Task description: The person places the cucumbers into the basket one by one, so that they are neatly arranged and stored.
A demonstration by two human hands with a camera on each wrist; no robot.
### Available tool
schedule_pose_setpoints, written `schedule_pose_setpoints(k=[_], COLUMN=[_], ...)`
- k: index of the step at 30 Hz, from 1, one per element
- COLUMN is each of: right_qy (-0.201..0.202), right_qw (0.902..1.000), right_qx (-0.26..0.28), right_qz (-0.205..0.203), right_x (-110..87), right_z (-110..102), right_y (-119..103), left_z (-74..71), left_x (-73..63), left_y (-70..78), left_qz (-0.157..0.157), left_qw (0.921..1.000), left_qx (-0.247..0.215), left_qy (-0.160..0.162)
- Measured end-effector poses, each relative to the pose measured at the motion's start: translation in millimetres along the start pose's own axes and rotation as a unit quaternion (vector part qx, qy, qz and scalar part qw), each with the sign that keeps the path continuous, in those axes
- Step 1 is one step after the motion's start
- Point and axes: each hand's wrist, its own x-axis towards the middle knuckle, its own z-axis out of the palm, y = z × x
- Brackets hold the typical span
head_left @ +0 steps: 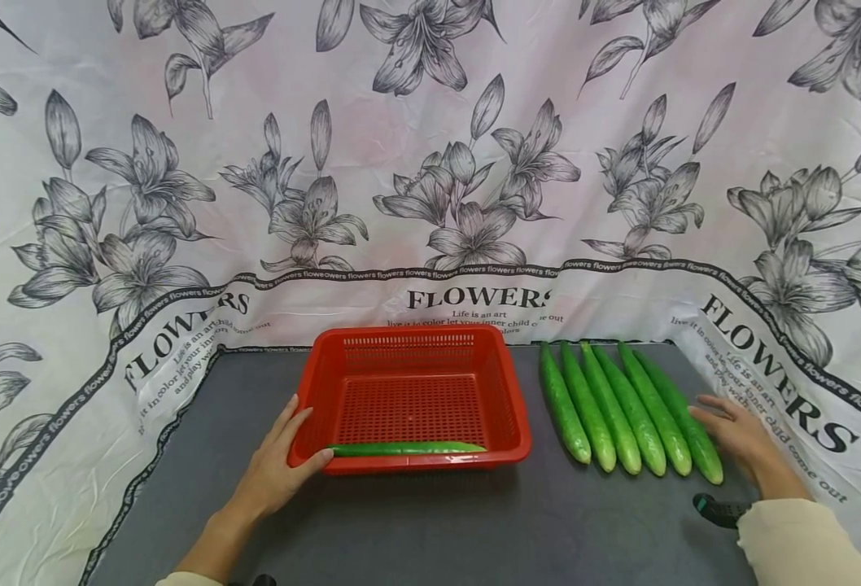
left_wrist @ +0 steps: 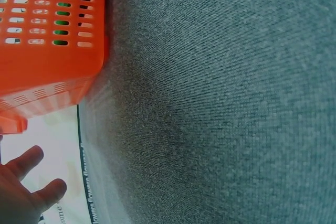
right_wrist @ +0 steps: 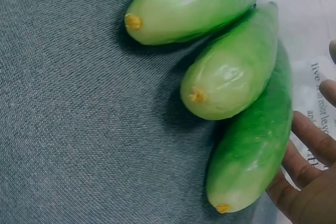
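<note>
Grey table (head_left: 416, 537): left hand (head_left: 277, 466), fingers extended against the basket (head_left: 430, 465) with one cucumber (head_left: 404, 448) inside; right hand (head_left: 744, 441), fingers parted and empty beside six cucumbers (head_left: 627, 407), best closed mid-length around the outermost cucumber (head_left: 683, 422).

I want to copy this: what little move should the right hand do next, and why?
Probably the right hand should curl its fingers round the outermost cucumber. That one, at the end of the row of six, lies beside its spread fingers. Another cucumber lies in the red basket, so picking up one more seems sensible.
</note>
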Motion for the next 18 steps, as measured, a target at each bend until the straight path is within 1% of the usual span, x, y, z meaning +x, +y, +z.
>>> schedule_pose_setpoints(k=[4, 9, 14, 18], right_qy=[0.012, 0.025, 0.018, 0.004], right_qw=[0.9999, 0.9991, 0.9979, 0.9964], right_qx=[-0.004, -0.033, -0.062, -0.084], right_qz=[0.01, 0.005, -0.009, -0.005], right_x=[0.2, -0.5, 2.6, 6.0], right_z=[1.1, 3.1, 3.9, 5.8], right_y=[3.0, 7.1, 8.8, 10.7], left_z=[0.3, 1.0, 0.6, 0.2], left_x=[0.5, 1.0, 0.6, -0.2], left_y=[0.0, -1.2, -1.4, -1.2], left_qz=[0.003, 0.008, 0.008, 0.009], left_qw=[1.0, 1.0, 1.0, 0.9999], left_qx=[0.001, 0.0, -0.005, -0.004], left_qy=[0.001, 0.002, 0.002, 0.004])
